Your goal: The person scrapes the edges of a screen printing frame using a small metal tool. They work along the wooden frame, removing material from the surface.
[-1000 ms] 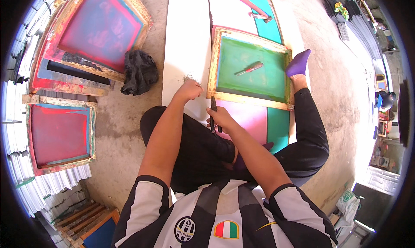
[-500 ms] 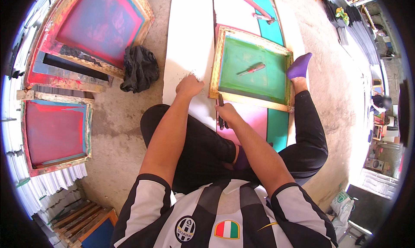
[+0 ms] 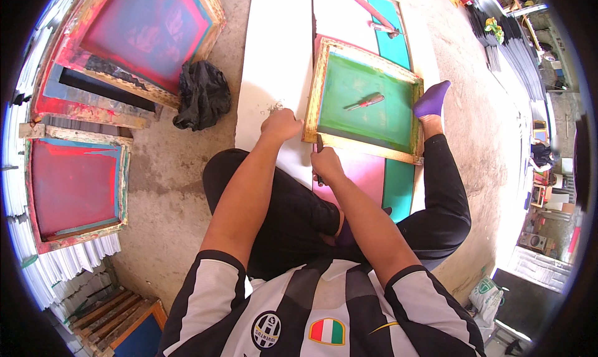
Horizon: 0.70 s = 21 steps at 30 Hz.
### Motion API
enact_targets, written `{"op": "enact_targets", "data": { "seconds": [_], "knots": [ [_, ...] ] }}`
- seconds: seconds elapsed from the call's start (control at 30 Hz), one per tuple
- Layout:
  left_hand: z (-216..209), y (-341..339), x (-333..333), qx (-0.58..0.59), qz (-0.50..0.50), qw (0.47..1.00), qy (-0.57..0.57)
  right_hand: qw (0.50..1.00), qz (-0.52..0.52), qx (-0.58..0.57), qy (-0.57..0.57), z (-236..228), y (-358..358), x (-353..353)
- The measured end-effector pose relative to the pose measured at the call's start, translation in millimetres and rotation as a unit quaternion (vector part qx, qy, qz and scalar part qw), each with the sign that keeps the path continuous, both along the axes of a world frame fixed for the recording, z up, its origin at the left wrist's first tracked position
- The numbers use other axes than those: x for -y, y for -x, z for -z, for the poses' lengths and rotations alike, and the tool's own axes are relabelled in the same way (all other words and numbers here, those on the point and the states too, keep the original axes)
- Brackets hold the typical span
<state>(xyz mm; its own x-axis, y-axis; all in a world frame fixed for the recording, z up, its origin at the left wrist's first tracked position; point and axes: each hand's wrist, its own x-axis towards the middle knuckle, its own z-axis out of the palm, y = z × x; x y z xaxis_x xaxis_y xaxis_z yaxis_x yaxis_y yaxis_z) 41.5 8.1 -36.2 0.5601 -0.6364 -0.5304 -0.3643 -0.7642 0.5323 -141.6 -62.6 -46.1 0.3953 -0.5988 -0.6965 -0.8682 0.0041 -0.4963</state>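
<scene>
A wooden screen-printing frame with green mesh lies in front of me, a screwdriver resting on the mesh. My right hand is closed round dark-handled pliers, whose tip reaches the frame's near left corner; whether the jaws grip anything is too small to tell. Just left of that corner, my left hand is closed above the white board; what it holds, if anything, is hidden. Small dark bits, perhaps staples, lie scattered on the board beyond its knuckles.
A hammer lies across a teal strip beyond the frame. My purple-socked foot is beside the frame's right edge. To the left are a black plastic bag and red-stained screen frames. A person is far right.
My left hand has shifted a little right, nearer the frame corner. The pliers' handles, spread apart before, are now squeezed together in my right hand.
</scene>
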Motion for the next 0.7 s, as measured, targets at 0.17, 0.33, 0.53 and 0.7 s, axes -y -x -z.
{"op": "enact_targets", "data": {
  "seconds": [0.17, 0.33, 0.53, 0.7],
  "knots": [
    [-3.4, 2.0, 4.0, -0.004, 0.015, 1.0, -0.009, 0.999, -0.017, -0.028, -0.009, -21.0, -6.3, -2.1],
    [-1.0, 2.8, 3.2, 0.005, 0.016, 1.0, -0.013, 0.999, 0.014, -0.015, -0.036, -22.6, -6.0, -7.5],
    [5.5, 5.7, -0.1, 0.023, 0.031, 0.999, 0.023, 0.998, -0.002, 0.068, 0.003, 9.7, 10.1, -5.6],
    [-4.1, 9.9, -10.0, -0.058, 0.082, 0.987, 0.123, 0.991, -0.014, 0.119, -0.062, -15.1, 14.2, -18.0]
  ]
}}
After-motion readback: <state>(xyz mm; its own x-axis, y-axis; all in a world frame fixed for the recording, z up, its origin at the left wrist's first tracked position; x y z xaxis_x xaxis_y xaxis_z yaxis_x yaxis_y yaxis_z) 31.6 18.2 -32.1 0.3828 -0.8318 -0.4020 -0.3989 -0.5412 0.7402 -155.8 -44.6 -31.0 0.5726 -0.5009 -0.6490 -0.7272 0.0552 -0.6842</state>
